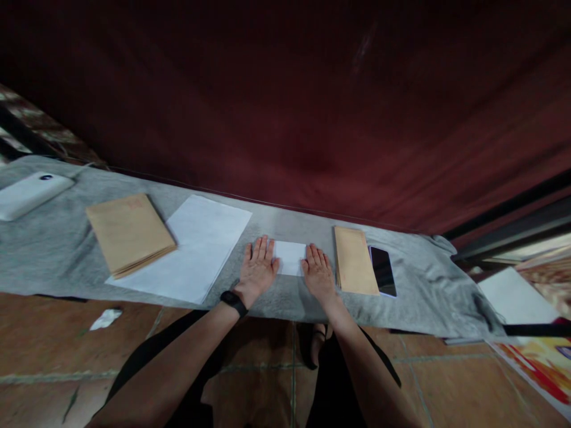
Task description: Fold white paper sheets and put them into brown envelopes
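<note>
Head view shows the left hand point(256, 270) and right hand point(318, 273), each grip flat and wide, touching small white paper point(289, 258) on the desk point(289, 223), between brown envelopes point(355, 261), contents hidden.

Dim light; dark red backdrop point(285, 119) across the far side, darkest toward its top, behind a long narrow grey cloth-covered table point(428, 285), with orange-brown floor tiles point(259, 392) and pale grout point(57, 376) on the near side, dark bars point(513, 204) at right.
</note>
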The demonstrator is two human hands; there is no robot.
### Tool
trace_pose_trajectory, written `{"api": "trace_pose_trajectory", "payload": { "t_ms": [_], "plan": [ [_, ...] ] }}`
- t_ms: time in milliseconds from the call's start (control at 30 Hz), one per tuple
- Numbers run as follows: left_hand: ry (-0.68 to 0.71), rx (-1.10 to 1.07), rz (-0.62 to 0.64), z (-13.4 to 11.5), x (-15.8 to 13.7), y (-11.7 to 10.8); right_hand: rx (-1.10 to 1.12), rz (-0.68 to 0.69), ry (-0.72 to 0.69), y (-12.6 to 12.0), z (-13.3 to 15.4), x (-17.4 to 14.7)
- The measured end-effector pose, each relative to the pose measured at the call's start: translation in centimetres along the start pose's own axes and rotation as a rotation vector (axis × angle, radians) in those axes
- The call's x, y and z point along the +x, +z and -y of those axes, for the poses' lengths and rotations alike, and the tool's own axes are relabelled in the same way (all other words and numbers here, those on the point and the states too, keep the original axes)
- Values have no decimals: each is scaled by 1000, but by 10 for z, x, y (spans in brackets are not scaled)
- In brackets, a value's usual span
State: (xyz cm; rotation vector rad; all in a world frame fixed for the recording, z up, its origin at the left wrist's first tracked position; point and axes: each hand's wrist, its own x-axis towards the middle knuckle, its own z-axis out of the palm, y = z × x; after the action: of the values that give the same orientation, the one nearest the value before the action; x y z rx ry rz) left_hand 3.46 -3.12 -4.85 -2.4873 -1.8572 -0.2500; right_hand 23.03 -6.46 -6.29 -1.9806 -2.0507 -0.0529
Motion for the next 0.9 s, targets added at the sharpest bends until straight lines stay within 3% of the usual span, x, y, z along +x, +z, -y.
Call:
{"api": "trace_pose_trajectory", "payload": {
  "t_ms": [233,500,900],
  "plan": [
    [-4,0,2,-2,0,-3,182,-62,-77,-14,13,11],
    [1,-35,-12,0,0,1,166,131,-207,-5,47,3],
    [7,-22,18,4,0,-2,34,69,-127,-2,32,-7]
  ]
}}
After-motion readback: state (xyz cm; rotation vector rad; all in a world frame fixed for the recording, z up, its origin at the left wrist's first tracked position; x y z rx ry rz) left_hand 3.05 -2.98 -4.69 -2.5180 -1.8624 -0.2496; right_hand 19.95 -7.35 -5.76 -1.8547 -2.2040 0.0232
